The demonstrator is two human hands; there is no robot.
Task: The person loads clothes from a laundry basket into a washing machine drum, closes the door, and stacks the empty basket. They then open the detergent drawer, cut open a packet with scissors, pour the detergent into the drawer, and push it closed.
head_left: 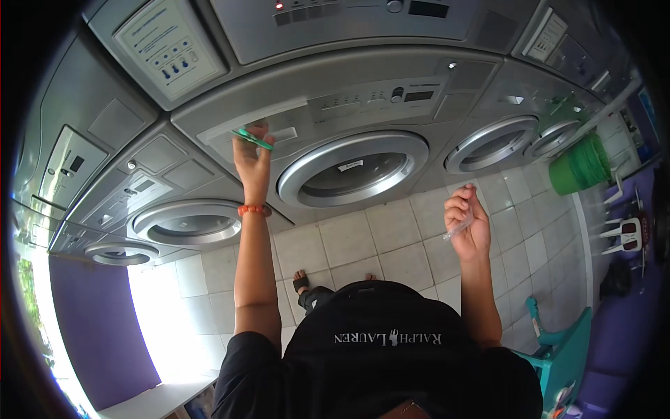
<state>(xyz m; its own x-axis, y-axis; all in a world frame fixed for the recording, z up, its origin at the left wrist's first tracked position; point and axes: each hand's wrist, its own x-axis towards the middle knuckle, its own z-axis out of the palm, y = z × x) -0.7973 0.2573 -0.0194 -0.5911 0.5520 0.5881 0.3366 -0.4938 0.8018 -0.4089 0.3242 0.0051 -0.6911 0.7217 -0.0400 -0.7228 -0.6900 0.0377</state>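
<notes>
My left hand (253, 164), with a red beaded bracelet at the wrist, reaches up to the detergent drawer area of the middle washing machine (223, 108). Its fingers are closed around a slim green object (252, 138), whose exact kind I cannot make out. Below and to the right of that hand is the machine's round door (352, 170), which is closed. Held out over the floor on the right, my right hand (469, 223) has its fingers curled around a clear plastic wrapper (457, 229), crumpled and hanging partly out of the palm.
More front-loading washers line the wall, one on the left (185, 222) and one on the right (492, 144). A green basket (579, 164) stands at the far right. Near the lower right is a teal plastic piece of furniture (569, 356). Pale tiles (356, 241) cover the floor.
</notes>
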